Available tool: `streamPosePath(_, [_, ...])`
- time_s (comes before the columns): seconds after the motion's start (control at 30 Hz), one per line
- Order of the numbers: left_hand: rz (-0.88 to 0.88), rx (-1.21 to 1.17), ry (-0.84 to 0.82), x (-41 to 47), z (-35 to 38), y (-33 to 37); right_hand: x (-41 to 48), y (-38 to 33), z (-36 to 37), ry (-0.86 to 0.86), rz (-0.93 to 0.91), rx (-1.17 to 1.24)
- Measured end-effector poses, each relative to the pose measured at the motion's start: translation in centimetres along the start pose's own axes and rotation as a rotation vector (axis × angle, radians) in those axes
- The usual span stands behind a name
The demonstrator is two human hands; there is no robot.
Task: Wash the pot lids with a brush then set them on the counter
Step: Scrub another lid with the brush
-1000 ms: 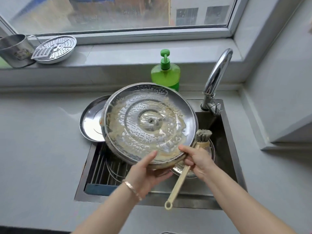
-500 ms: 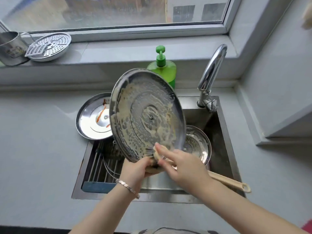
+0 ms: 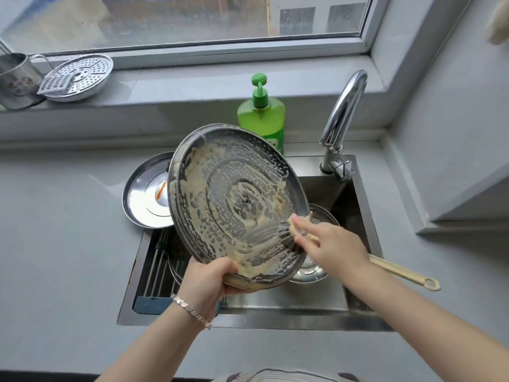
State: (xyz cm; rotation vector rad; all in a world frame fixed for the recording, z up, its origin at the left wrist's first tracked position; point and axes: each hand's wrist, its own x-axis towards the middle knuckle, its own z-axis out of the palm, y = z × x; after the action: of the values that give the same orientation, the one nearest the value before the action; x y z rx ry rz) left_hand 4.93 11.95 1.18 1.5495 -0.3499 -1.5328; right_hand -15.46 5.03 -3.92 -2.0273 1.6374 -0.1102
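A large steel pot lid (image 3: 234, 199), its underside smeared with brownish foam, is tilted up over the sink. My left hand (image 3: 209, 282) grips its lower rim. My right hand (image 3: 330, 246) holds a long cream-handled brush (image 3: 402, 272), its blurred bristles pressed against the lid's lower right part. A second steel lid (image 3: 146, 199) with an orange smear lies on the counter's edge left of the sink. Another lid (image 3: 322, 219) lies in the sink, mostly hidden.
The steel sink (image 3: 289, 301) holds a roll-up rack (image 3: 157, 271) at its left. A chrome faucet (image 3: 341, 125) stands at the back right, a green soap bottle (image 3: 261, 117) behind the lid. On the windowsill sit a perforated steamer plate (image 3: 80, 75) and a metal cup (image 3: 13, 81).
The lid was tipped from nearly flat to steeply tilted. My right hand swung the brush round so its handle points right, and the bristles moved onto the lid, now further right.
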Motion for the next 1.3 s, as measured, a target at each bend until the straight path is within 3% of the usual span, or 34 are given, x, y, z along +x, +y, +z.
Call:
streamPosePath(0.1, [0.015, 0.013, 0.007, 0.1, 0.1, 0.3, -2.3, -2.7, 1.0, -0.056, -0.225, 0.004])
streamPosePath(0.23, [0.001, 0.063, -0.010, -0.2, -0.2, 1.0, 0.8, 2.1, -0.5, 0.037, 0.086, -0.084])
streamPosePath(0.37, [-0.001, 0.107, -0.020, -0.3, -0.2, 1.2, -1.6, -0.6, 1.2, -0.067, -0.141, -0.056])
streamPosePath(0.5, [-0.028, 0.158, -0.076, -0.8, -0.4, 1.3, 1.5, 2.7, -0.2, 0.047, 0.094, -0.076])
streamPosePath(0.63, [-0.058, 0.129, -0.106, -0.6, 0.0, 1.2, 0.4, 0.0, 1.1, 0.028, -0.105, -0.042])
streamPosePath(0.77, [-0.063, 0.158, -0.180, -0.6, -0.5, 1.3, 3.1, 3.0, -1.5, 0.123, 0.133, -0.051])
streamPosePath(0.8, [-0.067, 0.164, -0.194, -0.6, -0.4, 1.3, 3.2, 2.9, -1.6, 0.126, 0.117, -0.053])
streamPosePath(0.9, [-0.075, 0.157, -0.203, -0.4, -0.5, 1.3, 1.7, 0.5, -0.1, 0.065, -0.097, -0.072])
streamPosePath(1.03, [-0.051, 0.231, -0.219, -0.5, -0.9, 1.4, 3.8, 3.5, -1.9, 0.144, 0.146, -0.067])
streamPosePath(1.17, [-0.062, 0.250, -0.232, -0.4, -0.8, 1.5, 1.7, 0.7, 0.1, 0.057, -0.104, -0.049])
streamPosePath(1.3, [-0.046, 0.316, -0.235, -0.4, -1.0, 1.7, 3.6, 3.3, -1.4, 0.166, 0.122, -0.006])
